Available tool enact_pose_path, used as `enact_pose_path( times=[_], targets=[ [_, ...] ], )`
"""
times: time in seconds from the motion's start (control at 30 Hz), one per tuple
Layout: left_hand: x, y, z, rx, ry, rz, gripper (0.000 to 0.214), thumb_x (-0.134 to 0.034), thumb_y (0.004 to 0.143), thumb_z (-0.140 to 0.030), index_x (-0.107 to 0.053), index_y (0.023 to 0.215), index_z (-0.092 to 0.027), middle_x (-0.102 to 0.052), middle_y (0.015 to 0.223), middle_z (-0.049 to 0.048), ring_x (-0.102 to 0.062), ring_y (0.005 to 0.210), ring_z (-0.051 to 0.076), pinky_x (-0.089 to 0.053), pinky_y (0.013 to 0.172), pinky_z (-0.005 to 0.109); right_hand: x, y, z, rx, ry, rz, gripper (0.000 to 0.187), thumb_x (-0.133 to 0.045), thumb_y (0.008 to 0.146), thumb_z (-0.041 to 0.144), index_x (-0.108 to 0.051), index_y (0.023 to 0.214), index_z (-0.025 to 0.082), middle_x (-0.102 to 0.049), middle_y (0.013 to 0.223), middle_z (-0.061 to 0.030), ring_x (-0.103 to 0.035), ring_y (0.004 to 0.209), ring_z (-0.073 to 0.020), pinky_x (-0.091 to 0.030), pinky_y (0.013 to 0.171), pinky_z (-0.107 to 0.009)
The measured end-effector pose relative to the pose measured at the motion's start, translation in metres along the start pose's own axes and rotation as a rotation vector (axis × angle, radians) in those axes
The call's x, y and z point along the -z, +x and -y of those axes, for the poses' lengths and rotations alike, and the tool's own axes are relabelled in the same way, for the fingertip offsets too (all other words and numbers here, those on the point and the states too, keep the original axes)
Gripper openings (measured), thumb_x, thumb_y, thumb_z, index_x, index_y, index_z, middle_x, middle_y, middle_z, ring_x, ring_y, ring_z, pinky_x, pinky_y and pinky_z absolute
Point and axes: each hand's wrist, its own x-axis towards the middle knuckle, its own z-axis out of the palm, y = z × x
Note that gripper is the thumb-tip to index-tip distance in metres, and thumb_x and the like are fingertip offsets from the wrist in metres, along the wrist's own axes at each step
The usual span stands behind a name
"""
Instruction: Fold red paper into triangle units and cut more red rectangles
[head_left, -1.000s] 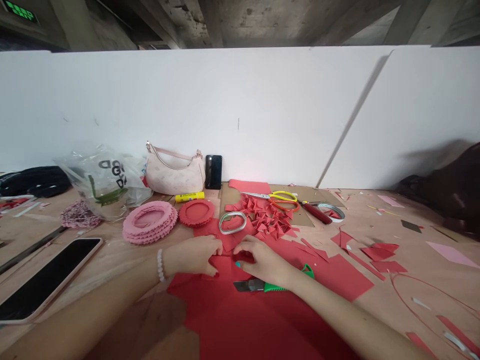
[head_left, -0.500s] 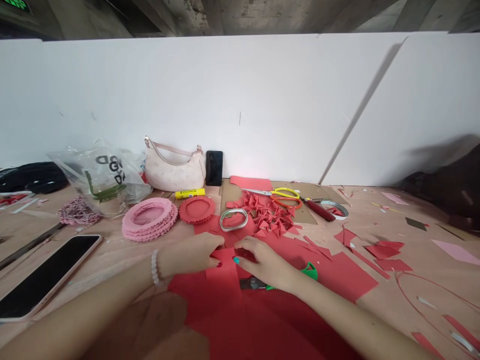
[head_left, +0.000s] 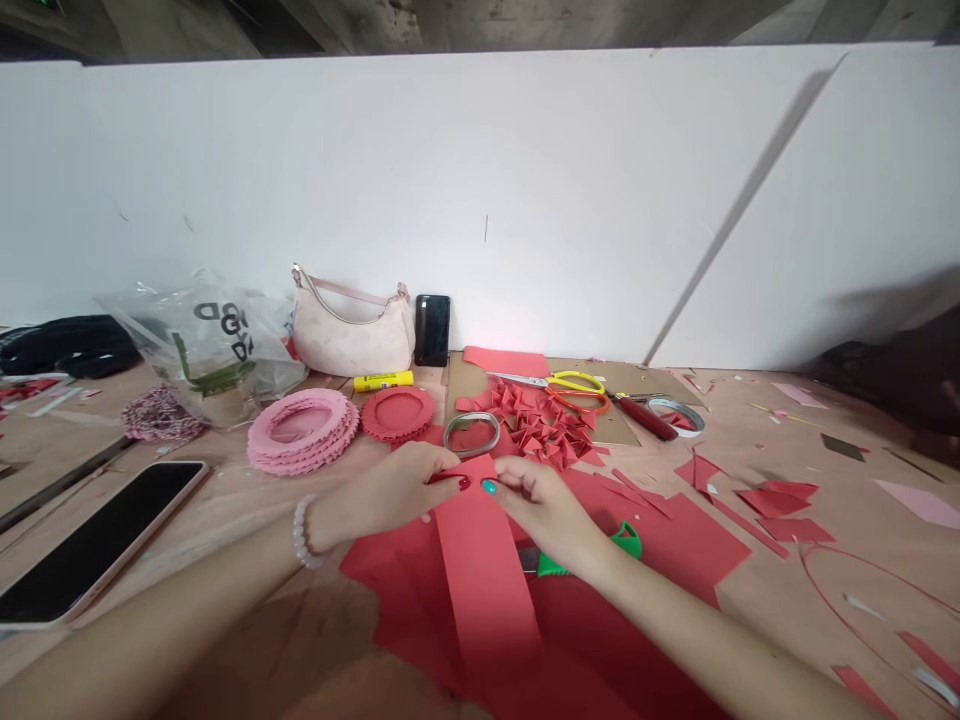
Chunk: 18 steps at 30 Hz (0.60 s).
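Observation:
A long strip of red paper (head_left: pixel 480 560) runs from the near edge of the view up to my two hands. My left hand (head_left: pixel 397 490) and my right hand (head_left: pixel 544 505) both pinch its far end between their fingertips. Under the strip lies a larger sheet of red paper (head_left: pixel 637 640). A craft knife with a green handle (head_left: pixel 547 563) lies just below my right hand, its blade hidden by the strip. A green plastic piece (head_left: pixel 627 541) shows beyond my right wrist.
Around my hands lie stacked pink paper rings (head_left: pixel 300 432), stacked red rings (head_left: pixel 397 414), a tape roll (head_left: pixel 471 435), a heap of folded red triangles (head_left: pixel 544 425) and scissors (head_left: pixel 577 388). A smartphone (head_left: pixel 94 545) lies at left. Red offcuts (head_left: pixel 772 500) are scattered at right.
My hands have come closer together and picked up the end of the red strip, which now stands out clearly from the sheet. The knife is more covered than before.

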Motion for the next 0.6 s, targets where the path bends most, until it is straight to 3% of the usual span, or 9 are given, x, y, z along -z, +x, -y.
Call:
enact_pose_path(
  times=[0.17,0.4,0.6],
  targets=[
    [-0.0008,0.0013,-0.0006,0.003,0.006,-0.044,0.029,-0.043,0.075,-0.027,-0.024,0.056,-0.017,-0.024,0.054,-0.0047,-0.023,0.050,0.008,-0.015,0.045,0.024,0.0010,0.0002,-0.0005,0.006,0.065,-0.034,0.010,-0.049,0.079,0.024,-0.054,0.072,0.019,-0.053,0.065,0.0023,-0.050,0.060,-0.0113,-0.038,0.054,-0.021],
    [-0.0042,0.0036,0.0018,0.002,-0.034,-0.111,0.031,-0.037,0.081,-0.032,-0.026,0.055,-0.017,-0.026,0.052,-0.0046,-0.024,0.048,0.008,-0.017,0.044,0.023,0.0004,0.0006,0.0044,-0.007,0.051,-0.093,0.005,-0.055,0.074,0.025,-0.057,0.073,0.021,-0.058,0.065,0.0030,-0.057,0.065,-0.0133,-0.043,0.057,-0.023],
    [-0.0082,0.0045,0.0033,-0.031,-0.035,-0.107,0.032,-0.038,0.081,-0.033,-0.030,0.055,-0.017,-0.026,0.052,-0.0047,-0.025,0.049,0.008,-0.018,0.044,0.021,0.0028,0.0000,0.0051,-0.016,0.000,-0.129,0.016,-0.053,0.077,0.030,-0.061,0.085,0.020,-0.065,0.082,-0.0018,-0.060,0.078,-0.0165,-0.046,0.067,-0.027]
  ],
)
